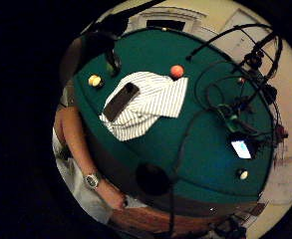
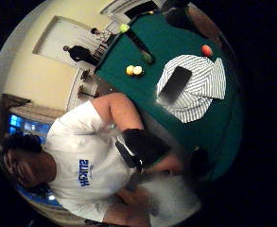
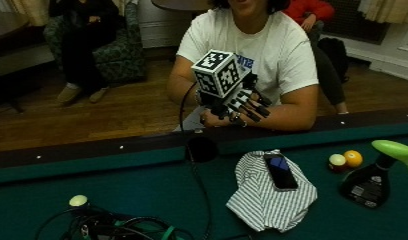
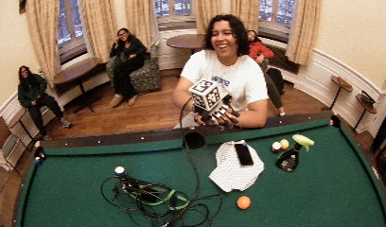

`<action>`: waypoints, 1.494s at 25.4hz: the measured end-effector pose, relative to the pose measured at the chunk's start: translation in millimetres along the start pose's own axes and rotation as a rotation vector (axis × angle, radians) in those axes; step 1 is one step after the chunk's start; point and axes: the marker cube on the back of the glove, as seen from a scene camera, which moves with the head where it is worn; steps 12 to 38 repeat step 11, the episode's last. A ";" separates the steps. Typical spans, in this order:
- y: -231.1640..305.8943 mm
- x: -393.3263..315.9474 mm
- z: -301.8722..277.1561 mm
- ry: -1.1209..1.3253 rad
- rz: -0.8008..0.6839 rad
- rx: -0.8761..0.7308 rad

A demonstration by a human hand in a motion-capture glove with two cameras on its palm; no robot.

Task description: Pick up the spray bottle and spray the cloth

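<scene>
Holding nothing, your gloved right hand [image 3: 240, 102] hovers fingers relaxed above the rail. Spray bottle [image 3: 372, 179] stands upright on the table beside the cloth [image 3: 267, 195]; rigid, probably light plastic — take its neck under the trigger.

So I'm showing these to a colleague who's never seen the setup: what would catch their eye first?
Probably the striped cloth lying on the green pool table with a phone on top of it. Next, the dark spray bottle with its lime-green trigger, standing beside two billiard balls. The gloved right hand is raised over the table's rail, fingers spread, holding nothing.
</scene>
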 end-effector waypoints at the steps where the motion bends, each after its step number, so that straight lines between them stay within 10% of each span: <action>1: -0.3 0.1 -2.7 -0.001 -0.007 0.009; 38: -19.7 -7.4 21.1 0.010 0.037 -0.008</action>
